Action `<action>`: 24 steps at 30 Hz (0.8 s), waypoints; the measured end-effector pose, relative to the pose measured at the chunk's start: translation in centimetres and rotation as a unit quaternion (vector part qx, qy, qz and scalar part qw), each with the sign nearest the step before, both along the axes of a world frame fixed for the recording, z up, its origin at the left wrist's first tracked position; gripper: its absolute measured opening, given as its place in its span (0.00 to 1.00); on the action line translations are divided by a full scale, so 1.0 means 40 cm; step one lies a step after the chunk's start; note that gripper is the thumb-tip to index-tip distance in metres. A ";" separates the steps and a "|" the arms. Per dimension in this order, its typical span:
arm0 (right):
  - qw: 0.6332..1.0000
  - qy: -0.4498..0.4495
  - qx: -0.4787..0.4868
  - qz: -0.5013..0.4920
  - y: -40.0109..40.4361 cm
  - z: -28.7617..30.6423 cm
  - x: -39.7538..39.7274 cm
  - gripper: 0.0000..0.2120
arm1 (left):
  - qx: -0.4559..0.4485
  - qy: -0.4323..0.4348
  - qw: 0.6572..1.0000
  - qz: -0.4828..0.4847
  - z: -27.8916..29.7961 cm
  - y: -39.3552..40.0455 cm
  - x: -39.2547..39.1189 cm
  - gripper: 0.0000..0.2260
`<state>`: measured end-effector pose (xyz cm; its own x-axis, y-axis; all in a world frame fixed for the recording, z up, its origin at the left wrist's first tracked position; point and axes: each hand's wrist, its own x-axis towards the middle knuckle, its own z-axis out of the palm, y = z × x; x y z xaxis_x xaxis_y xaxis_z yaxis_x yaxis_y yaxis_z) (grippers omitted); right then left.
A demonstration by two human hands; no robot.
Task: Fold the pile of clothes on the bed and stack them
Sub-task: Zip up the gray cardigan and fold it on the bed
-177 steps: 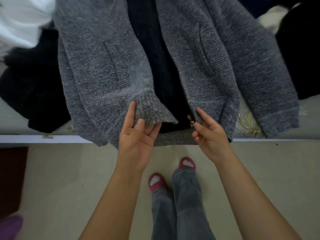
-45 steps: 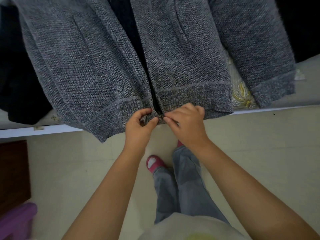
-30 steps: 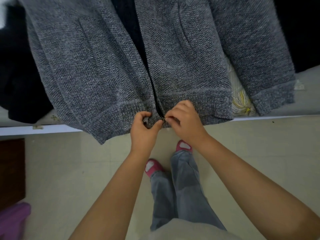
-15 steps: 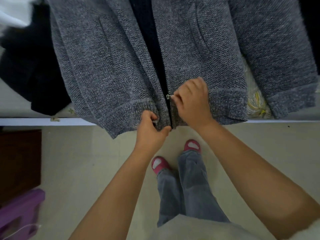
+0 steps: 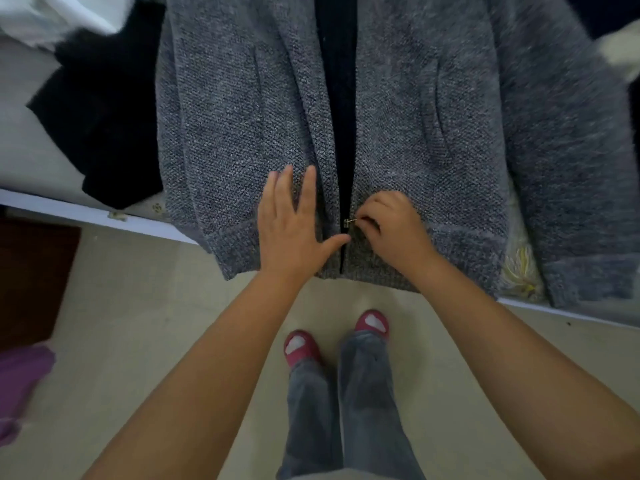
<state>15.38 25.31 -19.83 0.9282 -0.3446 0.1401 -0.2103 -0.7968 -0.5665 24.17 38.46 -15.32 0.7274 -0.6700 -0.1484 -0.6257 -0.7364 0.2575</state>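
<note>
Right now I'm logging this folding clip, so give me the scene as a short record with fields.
garment: grey knit jacket, front up, hem over the bed edge
zip: joined at the hem, open above the zip pull
left hand: flat on the left front panel
right hand: pinches the zip pull
nearby: black clothes at left

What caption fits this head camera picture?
Right hand pinches the zipper pull of a grey jacket; left hand lies flat on it.

A coarse, nubbly grey knit jacket [image 5: 415,133] is lying matt, its small zip pull [image 5: 347,221] glinting like brassy metal.
</note>
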 end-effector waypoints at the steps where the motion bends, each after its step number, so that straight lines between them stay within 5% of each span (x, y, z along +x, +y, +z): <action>1: 1.000 0.005 -0.006 0.007 -0.005 -0.001 0.002 0.03 | 0.052 0.042 0.998 -0.023 -0.015 -0.018 0.020 0.46; 7: 0.994 -0.011 -0.106 0.025 0.002 0.001 0.018 0.09 | 0.174 0.061 0.982 -0.044 -0.073 -0.030 0.064 0.55; 15: 0.980 -0.100 -0.173 0.017 0.019 -0.012 0.022 0.10 | 0.182 0.081 0.980 -0.015 -0.103 -0.009 0.053 0.54; 24: 0.981 -0.076 -0.174 -0.035 -0.079 0.056 0.111 0.09 | 0.201 0.089 0.976 -0.004 -0.105 -0.012 0.054 0.53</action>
<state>19.81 22.15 -17.60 0.8634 -0.3142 0.3947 -0.2060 -0.9338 -0.2926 26.34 37.98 -19.50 0.6602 -0.5380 -0.5241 -0.6041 -0.7950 0.0551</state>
